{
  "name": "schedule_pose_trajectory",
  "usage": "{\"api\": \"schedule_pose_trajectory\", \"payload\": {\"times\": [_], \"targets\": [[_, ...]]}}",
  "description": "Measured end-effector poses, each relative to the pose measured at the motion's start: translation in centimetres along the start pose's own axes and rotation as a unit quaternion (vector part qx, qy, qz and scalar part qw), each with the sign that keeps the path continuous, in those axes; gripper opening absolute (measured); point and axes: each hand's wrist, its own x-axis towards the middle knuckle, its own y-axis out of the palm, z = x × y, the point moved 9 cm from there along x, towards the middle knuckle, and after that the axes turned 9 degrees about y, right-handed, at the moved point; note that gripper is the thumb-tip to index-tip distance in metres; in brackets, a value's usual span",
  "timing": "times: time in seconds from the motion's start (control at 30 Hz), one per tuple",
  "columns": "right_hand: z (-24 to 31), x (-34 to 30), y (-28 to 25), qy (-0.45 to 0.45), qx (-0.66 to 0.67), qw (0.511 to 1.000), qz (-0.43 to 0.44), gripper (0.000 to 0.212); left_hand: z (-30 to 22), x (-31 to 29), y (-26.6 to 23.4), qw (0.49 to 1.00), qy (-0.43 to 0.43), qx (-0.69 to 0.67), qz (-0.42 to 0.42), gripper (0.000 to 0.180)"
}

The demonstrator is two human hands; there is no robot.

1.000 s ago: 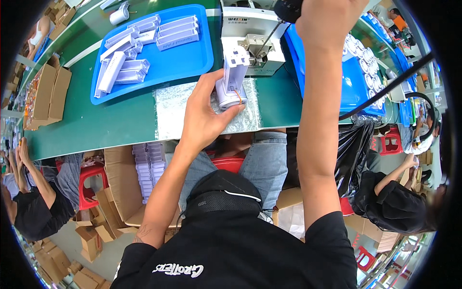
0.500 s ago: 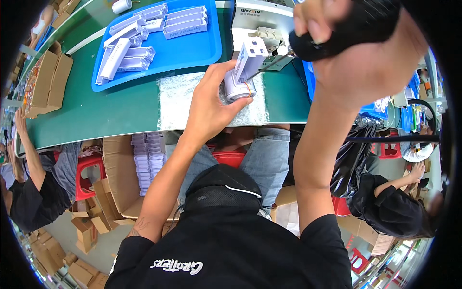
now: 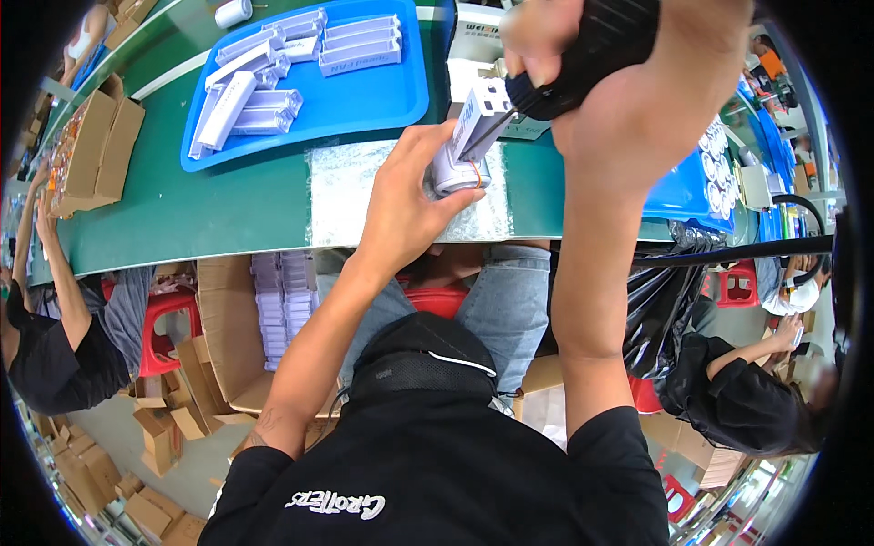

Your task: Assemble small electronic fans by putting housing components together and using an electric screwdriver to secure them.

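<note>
My left hand grips a pale lilac plastic fan housing with a round base, an upright slotted part and a thin orange wire at the base. It stands on a clear plastic sheet. Thumb and fingers hold the base from its left and near side. High on the right, my right hand is wrapped round a black power screwdriver. The screwdriver's thin shaft slants down left into the upright part; its tip is hidden there. The fingers at the screwdriver's upper left are blurred.
A blue tray with several lilac plastic parts lies at the back left. Behind the housing stands a pale machine, partly covered by my right hand. A cardboard box sits on the left; a blue bin with round white parts is right.
My right hand and the screwdriver have moved left, bringing the shaft steeper against the upright part. My left hand keeps its hold on the housing. The whole view has shifted slightly.
</note>
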Motion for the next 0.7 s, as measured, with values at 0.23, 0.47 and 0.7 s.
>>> {"api": "schedule_pose_trajectory", "payload": {"times": [0.23, 0.47, 0.7], "targets": [[0.5, 1.6, -1.2, -0.005, 0.148, 0.988, 0.040, 0.043, 0.6, -0.3, 0.0, 0.999, -0.039, 0.018, 0.011, 0.072], [-0.2, 6.1, -3.9, -0.095, 0.062, 0.994, -0.004, 0.033, 1.3, -0.4, 0.6, 0.998, -0.050, -0.030, 0.002, 0.072], [-1.0, 5.7, -4.0, -0.080, 0.035, 0.996, 0.007, 0.030, 1.2, -0.2, 0.7, 0.998, -0.043, -0.054, -0.006, 0.072]]}}
